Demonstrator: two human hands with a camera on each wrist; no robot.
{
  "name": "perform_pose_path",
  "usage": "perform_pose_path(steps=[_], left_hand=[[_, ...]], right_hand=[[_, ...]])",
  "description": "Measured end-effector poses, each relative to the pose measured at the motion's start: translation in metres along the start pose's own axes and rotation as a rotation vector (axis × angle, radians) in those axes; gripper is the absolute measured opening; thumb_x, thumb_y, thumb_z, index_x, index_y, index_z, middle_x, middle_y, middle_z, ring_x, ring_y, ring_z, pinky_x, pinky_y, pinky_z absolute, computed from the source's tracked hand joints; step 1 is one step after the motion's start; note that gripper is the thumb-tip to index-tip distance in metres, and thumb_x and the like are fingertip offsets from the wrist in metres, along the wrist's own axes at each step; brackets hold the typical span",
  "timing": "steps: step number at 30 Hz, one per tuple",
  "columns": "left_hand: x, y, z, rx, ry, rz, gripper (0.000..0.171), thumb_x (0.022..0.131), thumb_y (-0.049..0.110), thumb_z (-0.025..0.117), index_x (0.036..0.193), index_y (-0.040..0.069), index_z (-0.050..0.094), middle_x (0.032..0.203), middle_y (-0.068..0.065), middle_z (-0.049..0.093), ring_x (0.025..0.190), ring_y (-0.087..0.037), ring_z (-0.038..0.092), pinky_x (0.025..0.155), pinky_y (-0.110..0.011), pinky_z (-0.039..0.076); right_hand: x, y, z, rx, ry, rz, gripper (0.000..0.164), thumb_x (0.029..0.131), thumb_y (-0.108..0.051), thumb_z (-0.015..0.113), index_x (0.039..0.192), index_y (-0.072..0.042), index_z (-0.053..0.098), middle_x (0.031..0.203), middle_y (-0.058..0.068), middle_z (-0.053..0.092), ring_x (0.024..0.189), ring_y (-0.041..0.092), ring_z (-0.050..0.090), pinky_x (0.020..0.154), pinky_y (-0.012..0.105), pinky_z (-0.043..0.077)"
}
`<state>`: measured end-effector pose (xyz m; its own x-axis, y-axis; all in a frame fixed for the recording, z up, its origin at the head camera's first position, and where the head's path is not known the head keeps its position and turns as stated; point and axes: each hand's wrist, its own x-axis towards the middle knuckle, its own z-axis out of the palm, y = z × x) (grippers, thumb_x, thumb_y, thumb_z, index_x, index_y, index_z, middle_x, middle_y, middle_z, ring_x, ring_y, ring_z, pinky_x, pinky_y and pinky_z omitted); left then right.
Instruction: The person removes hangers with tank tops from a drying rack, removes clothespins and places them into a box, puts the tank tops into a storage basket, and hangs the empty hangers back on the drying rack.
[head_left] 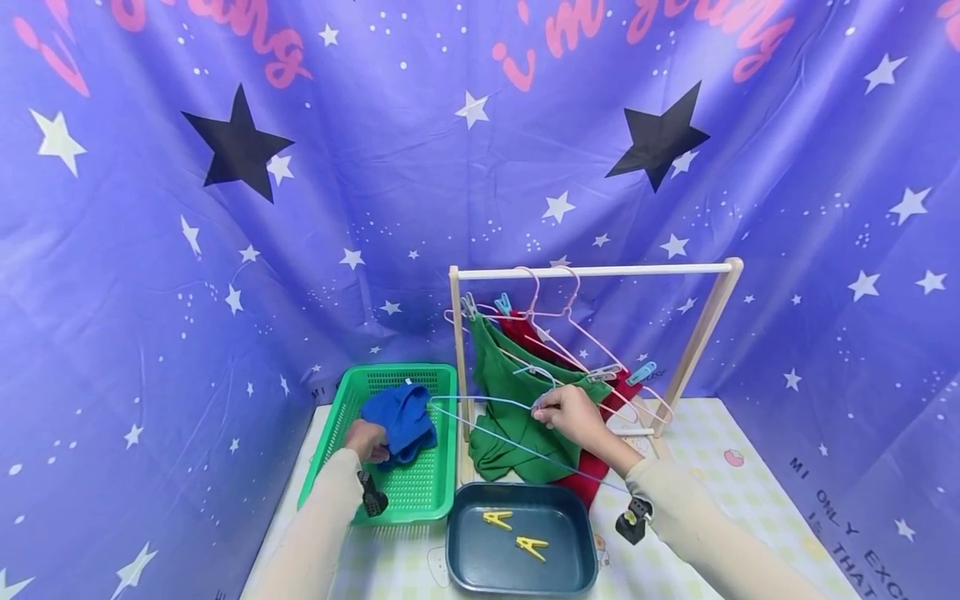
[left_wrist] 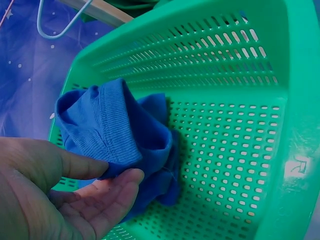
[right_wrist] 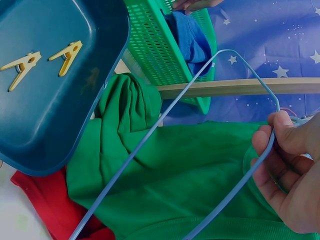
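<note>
My left hand (head_left: 367,442) pinches a blue garment (head_left: 408,412) between thumb and fingers. In the left wrist view, the garment's ribbed edge (left_wrist: 115,125) stands up above the fingertips; the rest lies bunched inside the green basket (left_wrist: 295,125). My right hand (head_left: 573,415) grips a light blue wire hanger (right_wrist: 132,155) by its upper part near the hook. The hanger stretches sideways in front of a green garment (head_left: 487,367), one end close to the blue garment. Both the green garment and a red garment (head_left: 521,333) hang behind it, clipped to pink hangers (head_left: 576,292).
A small rack with a white bar (head_left: 637,270) carries the pink hangers. Grey clothespins (head_left: 603,372) and blue clothespins (head_left: 641,372) hold the garments. In front, a dark blue tray (head_left: 517,575) contains two yellow clothespins (head_left: 531,547). A purple starry curtain (head_left: 420,208) surrounds the table.
</note>
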<state>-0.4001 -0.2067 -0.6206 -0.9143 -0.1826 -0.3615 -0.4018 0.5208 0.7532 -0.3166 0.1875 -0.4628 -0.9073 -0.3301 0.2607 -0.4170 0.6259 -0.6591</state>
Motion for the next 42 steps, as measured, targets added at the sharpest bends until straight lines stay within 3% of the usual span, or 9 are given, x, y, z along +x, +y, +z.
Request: perform_pose_path(steps=[8, 12, 14, 18, 22, 28, 34, 39, 42], left_hand=[[-0.067, 0.041, -0.015, -0.123, 0.025, -0.062, 0.077, 0.091, 0.004, 0.063, 0.159, 0.012, 0.03, 0.134, -0.04, 0.054, 0.068, -0.033, 0.071, 0.065, -0.042, 0.062], [-0.087, 0.049, -0.022, -0.205, 0.053, -0.108, 0.048, 0.086, -0.01, 0.053, 0.133, -0.015, 0.049, 0.107, -0.039, 0.067, 0.071, -0.035, 0.073, 0.074, -0.044, 0.063], [-0.091, 0.051, -0.024, -0.194, 0.072, -0.121, 0.029, 0.086, -0.01, 0.053, 0.113, -0.018, 0.055, 0.085, -0.034, 0.069, 0.066, -0.032, 0.072, 0.071, -0.041, 0.063], [-0.089, 0.052, -0.026, -0.134, 0.081, -0.097, 0.004, 0.085, -0.006, 0.053, 0.087, -0.004, 0.05, 0.059, -0.008, 0.05, 0.049, -0.016, 0.052, 0.051, -0.029, 0.05], [-0.09, 0.056, -0.024, -0.063, 0.124, -0.029, 0.018, 0.08, 0.0, 0.049, 0.074, 0.011, 0.037, 0.058, 0.001, 0.034, 0.05, -0.014, 0.035, 0.048, -0.027, 0.032], [-0.099, 0.075, -0.011, 0.031, 0.26, 0.067, 0.02, 0.078, 0.003, 0.054, 0.068, 0.011, 0.038, 0.07, -0.007, 0.045, 0.067, -0.024, 0.045, 0.057, -0.034, 0.041], [-0.101, 0.087, 0.014, 0.036, 0.331, 0.131, 0.026, 0.075, 0.0, 0.054, 0.056, 0.014, 0.042, 0.06, 0.001, 0.042, 0.063, -0.022, 0.045, 0.058, -0.033, 0.041], [-0.106, 0.093, 0.033, -0.007, 0.285, 0.165, 0.013, 0.076, 0.0, 0.059, 0.066, 0.008, 0.061, 0.067, 0.0, 0.055, 0.073, -0.025, 0.058, 0.063, -0.033, 0.048], [-0.11, 0.095, 0.043, -0.034, 0.162, 0.168, 0.029, 0.082, 0.0, 0.063, 0.059, 0.011, 0.049, 0.06, 0.001, 0.042, 0.059, -0.019, 0.044, 0.056, -0.03, 0.039]], right_hand=[[0.0, -0.004, -0.003, -0.003, 0.003, 0.012, 0.006, 0.09, 0.0, 0.073, 0.088, 0.001, 0.079, 0.085, 0.013, 0.077, 0.064, 0.012, 0.068, 0.059, 0.023, 0.056], [0.0, -0.003, -0.003, -0.007, 0.01, 0.017, 0.006, 0.089, 0.0, 0.073, 0.087, 0.0, 0.079, 0.084, 0.012, 0.077, 0.063, 0.011, 0.068, 0.059, 0.021, 0.056], [0.0, -0.003, -0.004, -0.006, 0.013, 0.021, 0.006, 0.089, 0.0, 0.074, 0.086, 0.0, 0.079, 0.083, 0.012, 0.077, 0.063, 0.011, 0.068, 0.059, 0.021, 0.056], [0.0, -0.004, -0.004, -0.007, 0.016, 0.028, 0.006, 0.089, 0.0, 0.074, 0.086, 0.0, 0.079, 0.083, 0.012, 0.077, 0.063, 0.011, 0.068, 0.059, 0.021, 0.055], [0.001, -0.005, -0.006, -0.016, 0.022, 0.021, 0.006, 0.089, 0.0, 0.074, 0.086, -0.001, 0.079, 0.083, 0.012, 0.077, 0.063, 0.011, 0.068, 0.059, 0.022, 0.055], [0.003, -0.01, -0.01, -0.007, 0.034, -0.003, 0.008, 0.089, -0.001, 0.074, 0.085, -0.002, 0.079, 0.083, 0.011, 0.077, 0.062, 0.01, 0.067, 0.06, 0.022, 0.056], [0.006, -0.024, -0.019, 0.006, 0.065, -0.05, 0.006, 0.088, -0.001, 0.075, 0.083, -0.001, 0.079, 0.076, 0.01, 0.075, 0.061, 0.008, 0.063, 0.06, 0.022, 0.053], [0.012, -0.041, -0.033, 0.04, 0.113, -0.1, 0.003, 0.086, 0.003, 0.076, 0.085, 0.004, 0.079, 0.081, 0.017, 0.076, 0.06, 0.011, 0.065, 0.059, 0.021, 0.054], [0.015, -0.053, -0.045, 0.08, 0.131, -0.114, 0.005, 0.086, 0.005, 0.075, 0.088, 0.007, 0.079, 0.086, 0.021, 0.076, 0.062, 0.012, 0.066, 0.059, 0.022, 0.055]])
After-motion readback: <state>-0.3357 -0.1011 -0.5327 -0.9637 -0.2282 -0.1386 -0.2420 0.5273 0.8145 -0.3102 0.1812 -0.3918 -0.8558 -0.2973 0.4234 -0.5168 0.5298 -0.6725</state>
